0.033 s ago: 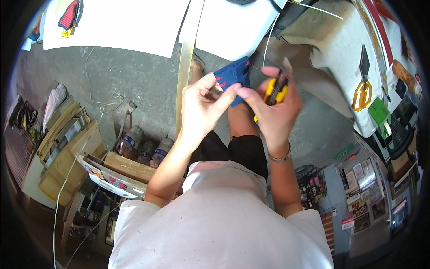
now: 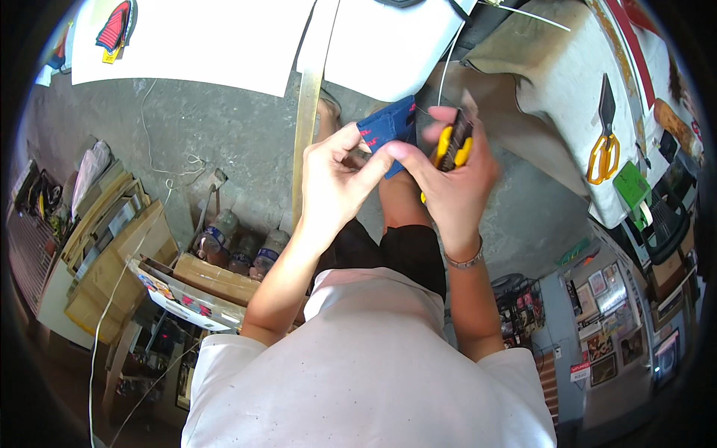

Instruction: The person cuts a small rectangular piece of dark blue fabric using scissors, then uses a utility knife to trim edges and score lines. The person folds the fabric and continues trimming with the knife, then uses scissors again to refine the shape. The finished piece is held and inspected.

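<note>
Pinched between the thumb and fingers of my left hand point(image 2: 336, 168) is a small folded piece of navy cloth point(image 2: 387, 125) with red marks. The thumb of my right hand point(image 2: 455, 183) presses at the cloth's lower edge, beside my left thumb. Across my right palm lies a yellow-and-black hand tool point(image 2: 453, 143), gripped by the fingers; its upper end is blurred and its exact kind cannot be made out. A thin dark thread seems to run from the cloth's right corner toward my right fingertips. The cloth is over my knees.
White-covered tables point(image 2: 187, 37) stand ahead, one bearing a red striped piece point(image 2: 113, 30). A metal strip point(image 2: 308, 112) rises left of my hands. Orange-handled scissors point(image 2: 605, 142) lie on the right-hand cover. Bottles point(image 2: 220, 231) and cardboard point(image 2: 216, 278) sit at lower left.
My right hand and the tool have shifted slightly to the left, and its fingers have moved. The left hand and the cloth have hardly moved.
</note>
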Tool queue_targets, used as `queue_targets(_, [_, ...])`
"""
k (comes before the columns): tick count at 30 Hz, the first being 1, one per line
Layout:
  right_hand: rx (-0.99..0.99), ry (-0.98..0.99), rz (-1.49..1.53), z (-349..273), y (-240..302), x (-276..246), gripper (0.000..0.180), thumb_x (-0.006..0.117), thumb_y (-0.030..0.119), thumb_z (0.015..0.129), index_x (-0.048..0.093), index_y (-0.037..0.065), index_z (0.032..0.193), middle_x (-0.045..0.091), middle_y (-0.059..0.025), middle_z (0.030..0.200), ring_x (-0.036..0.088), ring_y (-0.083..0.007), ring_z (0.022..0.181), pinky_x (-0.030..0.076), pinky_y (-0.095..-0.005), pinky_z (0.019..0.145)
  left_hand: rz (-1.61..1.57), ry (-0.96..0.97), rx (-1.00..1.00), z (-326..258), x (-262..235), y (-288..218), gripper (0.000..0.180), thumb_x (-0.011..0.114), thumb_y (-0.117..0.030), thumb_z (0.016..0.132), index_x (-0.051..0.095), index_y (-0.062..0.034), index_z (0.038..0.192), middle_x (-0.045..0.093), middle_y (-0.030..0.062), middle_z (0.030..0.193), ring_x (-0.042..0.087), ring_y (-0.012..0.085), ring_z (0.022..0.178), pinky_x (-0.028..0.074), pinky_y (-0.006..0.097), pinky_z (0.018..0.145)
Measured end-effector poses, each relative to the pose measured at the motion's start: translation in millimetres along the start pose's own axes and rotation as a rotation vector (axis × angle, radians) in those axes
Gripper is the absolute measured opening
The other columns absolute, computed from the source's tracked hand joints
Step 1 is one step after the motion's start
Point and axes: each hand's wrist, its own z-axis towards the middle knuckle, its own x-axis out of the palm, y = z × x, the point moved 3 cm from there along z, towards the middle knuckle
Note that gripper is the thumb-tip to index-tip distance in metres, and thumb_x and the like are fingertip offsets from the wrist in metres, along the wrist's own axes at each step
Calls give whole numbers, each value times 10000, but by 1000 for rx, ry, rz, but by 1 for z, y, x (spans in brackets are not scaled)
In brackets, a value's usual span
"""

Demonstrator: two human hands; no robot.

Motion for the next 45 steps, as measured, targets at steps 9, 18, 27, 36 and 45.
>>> queue_targets(9, [162, 80, 168, 5, -6, -2, 75, 713, 54, 963, 668, 19, 1013, 730, -52, 898, 593, -54, 562, 485, -214, 503, 403, 19, 529, 9, -5, -17, 223, 758, -49, 881, 746, -7, 1100, 766, 130, 1040, 722, 256, 892, 566, 330, 804])
queue_targets(18, [207, 146, 348, 6, -7, -8, 44, 652, 45, 1000, 636, 7, 985, 755, -132, 988, 583, -55, 544, 464, -208, 503, 425, 29, 588, 8, -10, -18, 197, 736, -57, 887, 757, -22, 1080, 764, 119, 1057, 720, 278, 916, 565, 342, 838])
queue_targets(27, [415, 256, 631, 10, -15, 2, 108, 679, 114, 1002, 646, 13, 983, 741, -115, 853, 594, -71, 510, 451, -216, 488, -498, 191, -138, 8, -1, 10, 313, 502, -266, 1109, 595, 10, 1223, 735, 111, 1040, 716, 142, 849, 580, 267, 755])
queue_targets(36, [410, 272, 510, 15, -15, 0, 117, 667, 140, 1015, 628, 30, 1030, 717, -124, 821, 571, -93, 498, 454, -235, 492, -424, 137, -161, 13, 9, 1, 305, 663, -197, 1028, 507, -41, 1238, 716, 104, 1034, 708, 132, 795, 589, 263, 709])
queue_targets(45, [500, 262, 797, 15, -5, 10, 133, 642, 157, 1031, 598, 33, 1017, 688, -114, 810, 558, -95, 488, 491, -261, 536, -719, -37, -135, -2, 28, 6, 335, 620, -275, 1050, 493, -81, 1291, 675, 61, 1008, 677, 152, 730, 570, 292, 646])
